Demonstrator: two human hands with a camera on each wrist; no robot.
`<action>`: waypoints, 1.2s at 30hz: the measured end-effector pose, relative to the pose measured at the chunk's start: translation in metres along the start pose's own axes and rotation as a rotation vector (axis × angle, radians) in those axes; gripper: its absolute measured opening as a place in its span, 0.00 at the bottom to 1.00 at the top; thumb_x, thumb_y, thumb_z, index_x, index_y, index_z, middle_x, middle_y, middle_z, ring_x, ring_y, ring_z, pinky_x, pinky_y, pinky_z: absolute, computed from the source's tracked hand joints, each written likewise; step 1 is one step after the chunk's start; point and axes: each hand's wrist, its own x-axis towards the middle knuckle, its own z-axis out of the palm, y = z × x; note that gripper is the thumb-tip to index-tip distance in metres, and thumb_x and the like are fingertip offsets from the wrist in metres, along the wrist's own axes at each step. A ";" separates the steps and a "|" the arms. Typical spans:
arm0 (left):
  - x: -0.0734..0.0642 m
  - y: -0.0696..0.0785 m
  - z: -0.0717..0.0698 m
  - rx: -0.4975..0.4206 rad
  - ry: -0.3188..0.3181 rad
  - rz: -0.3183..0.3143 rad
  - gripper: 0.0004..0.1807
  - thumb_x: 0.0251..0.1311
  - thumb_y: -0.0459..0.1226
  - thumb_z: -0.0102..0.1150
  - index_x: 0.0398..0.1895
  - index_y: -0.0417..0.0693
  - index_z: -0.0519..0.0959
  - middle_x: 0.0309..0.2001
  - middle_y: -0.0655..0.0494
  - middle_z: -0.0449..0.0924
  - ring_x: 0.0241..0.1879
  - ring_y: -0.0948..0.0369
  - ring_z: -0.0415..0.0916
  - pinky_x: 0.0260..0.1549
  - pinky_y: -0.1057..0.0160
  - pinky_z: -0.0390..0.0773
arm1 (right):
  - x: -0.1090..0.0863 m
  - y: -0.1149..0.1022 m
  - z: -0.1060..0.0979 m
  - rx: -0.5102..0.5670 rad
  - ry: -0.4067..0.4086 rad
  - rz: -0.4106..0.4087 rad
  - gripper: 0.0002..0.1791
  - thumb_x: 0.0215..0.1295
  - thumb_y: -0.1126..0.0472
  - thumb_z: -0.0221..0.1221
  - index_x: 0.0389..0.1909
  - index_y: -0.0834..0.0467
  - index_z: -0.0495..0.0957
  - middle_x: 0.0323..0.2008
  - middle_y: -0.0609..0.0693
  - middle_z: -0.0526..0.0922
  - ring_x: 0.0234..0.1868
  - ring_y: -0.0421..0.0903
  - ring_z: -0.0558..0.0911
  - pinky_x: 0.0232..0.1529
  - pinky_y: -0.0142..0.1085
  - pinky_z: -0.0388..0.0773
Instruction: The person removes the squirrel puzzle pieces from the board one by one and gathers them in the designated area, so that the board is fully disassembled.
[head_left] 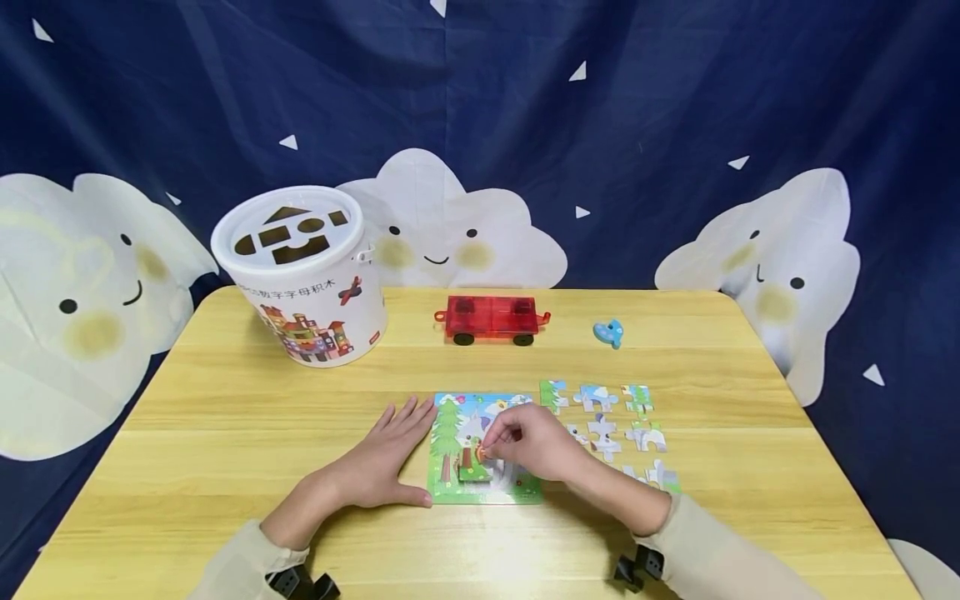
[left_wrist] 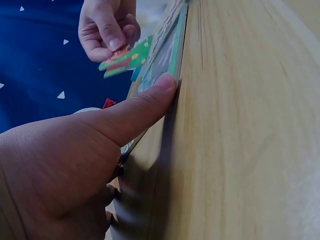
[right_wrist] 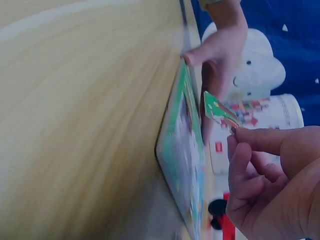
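Observation:
A jigsaw puzzle board with a green border and forest picture lies on the table. Over it, my right hand pinches a green jigsaw piece between thumb and index finger. The right wrist view shows this piece tilted and raised above the board. Flat on the table at the board's left side is my left hand, fingers spread. Its thumb touches the board's edge in the left wrist view.
Several loose jigsaw pieces lie right of the board. Behind stand a red toy wagon and a small blue toy. A white lidded bucket is at the back left, before a dark blue curtain.

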 end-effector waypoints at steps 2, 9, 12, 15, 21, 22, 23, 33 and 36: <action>0.000 0.000 0.000 0.006 0.000 0.002 0.64 0.55 0.62 0.69 0.81 0.36 0.46 0.82 0.42 0.40 0.80 0.41 0.35 0.75 0.37 0.37 | -0.005 0.003 -0.010 0.027 -0.008 0.016 0.06 0.65 0.67 0.67 0.30 0.54 0.86 0.28 0.47 0.84 0.23 0.39 0.71 0.23 0.29 0.69; 0.000 0.002 -0.002 0.016 0.006 -0.001 0.64 0.55 0.62 0.69 0.81 0.36 0.46 0.82 0.42 0.40 0.80 0.41 0.35 0.75 0.37 0.38 | -0.028 0.018 -0.047 0.064 -0.031 0.085 0.03 0.66 0.66 0.66 0.33 0.57 0.86 0.27 0.57 0.83 0.22 0.41 0.69 0.22 0.30 0.67; 0.000 0.002 -0.003 0.010 0.009 -0.003 0.64 0.56 0.62 0.69 0.81 0.36 0.46 0.82 0.42 0.40 0.80 0.41 0.35 0.75 0.37 0.37 | -0.038 0.027 -0.061 0.079 -0.044 0.114 0.02 0.66 0.65 0.66 0.34 0.59 0.86 0.26 0.58 0.82 0.22 0.42 0.70 0.22 0.30 0.67; 0.000 0.002 -0.003 0.006 0.009 -0.003 0.64 0.55 0.61 0.69 0.81 0.36 0.46 0.82 0.42 0.40 0.80 0.41 0.34 0.75 0.37 0.37 | -0.048 0.037 -0.071 0.095 -0.056 0.139 0.03 0.67 0.64 0.66 0.35 0.61 0.85 0.25 0.56 0.81 0.22 0.41 0.69 0.22 0.30 0.67; 0.000 0.002 -0.002 -0.005 0.004 -0.003 0.63 0.56 0.60 0.70 0.81 0.35 0.46 0.82 0.41 0.39 0.80 0.41 0.33 0.74 0.37 0.35 | -0.062 0.057 -0.080 0.128 -0.068 0.173 0.04 0.67 0.66 0.65 0.38 0.63 0.85 0.28 0.55 0.83 0.22 0.38 0.69 0.24 0.29 0.69; 0.000 0.002 -0.002 -0.005 0.003 -0.003 0.63 0.56 0.60 0.70 0.81 0.35 0.46 0.82 0.41 0.39 0.80 0.41 0.33 0.74 0.37 0.35 | -0.063 0.059 -0.080 0.130 -0.071 0.171 0.04 0.67 0.66 0.64 0.38 0.63 0.84 0.29 0.55 0.84 0.22 0.38 0.70 0.24 0.29 0.71; 0.000 0.002 -0.002 -0.008 0.002 -0.004 0.63 0.56 0.60 0.70 0.81 0.35 0.46 0.82 0.41 0.39 0.80 0.41 0.33 0.74 0.37 0.35 | -0.064 0.061 -0.080 0.131 -0.074 0.166 0.03 0.67 0.67 0.64 0.37 0.64 0.84 0.30 0.55 0.84 0.22 0.37 0.70 0.25 0.29 0.71; 0.000 0.002 0.000 -0.018 -0.004 0.002 0.63 0.56 0.59 0.70 0.81 0.34 0.45 0.82 0.41 0.39 0.80 0.40 0.33 0.74 0.36 0.34 | -0.065 0.062 -0.071 0.079 -0.080 0.092 0.03 0.66 0.68 0.65 0.33 0.61 0.85 0.35 0.52 0.86 0.29 0.42 0.79 0.29 0.29 0.74; 0.000 0.002 0.001 -0.017 -0.003 0.001 0.63 0.56 0.59 0.70 0.81 0.34 0.45 0.82 0.41 0.39 0.80 0.40 0.33 0.74 0.36 0.34 | -0.065 0.063 -0.070 0.033 -0.066 0.083 0.03 0.65 0.67 0.67 0.31 0.59 0.85 0.34 0.50 0.85 0.28 0.41 0.77 0.28 0.29 0.72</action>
